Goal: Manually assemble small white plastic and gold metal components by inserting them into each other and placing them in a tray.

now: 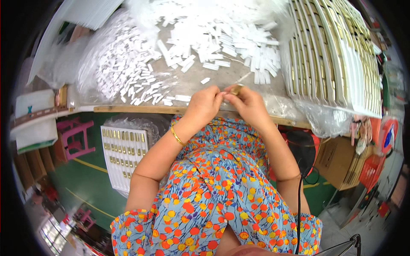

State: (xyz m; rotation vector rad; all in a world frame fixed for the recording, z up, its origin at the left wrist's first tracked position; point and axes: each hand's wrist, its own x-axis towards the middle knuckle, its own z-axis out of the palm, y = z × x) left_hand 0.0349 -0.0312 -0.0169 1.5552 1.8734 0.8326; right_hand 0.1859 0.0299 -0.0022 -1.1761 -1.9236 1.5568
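Note:
Both hands meet over the front edge of the worktable [273, 83]. My right hand [250, 104] is closed, thumb and fingers pinching a small gold-coloured piece [236, 89]. Fingertip to fingertip with it, my left hand [205, 104] is pinched shut; whatever it grips is hidden. Just beyond the hands lies one white strip [205, 80]. A heap of small white pieces [124, 59] spreads to the left, some beside my left hand. Longer white strips [213, 38] are piled farther back.
Stacked white trays with gold-coloured pieces [333, 55] stand at the right on clear plastic [322, 117]. Below the table's left edge sits another white tray [124, 155] with rows of gold-coloured pieces. A pink stool [77, 136] and cardboard boxes [341, 160] are on the floor.

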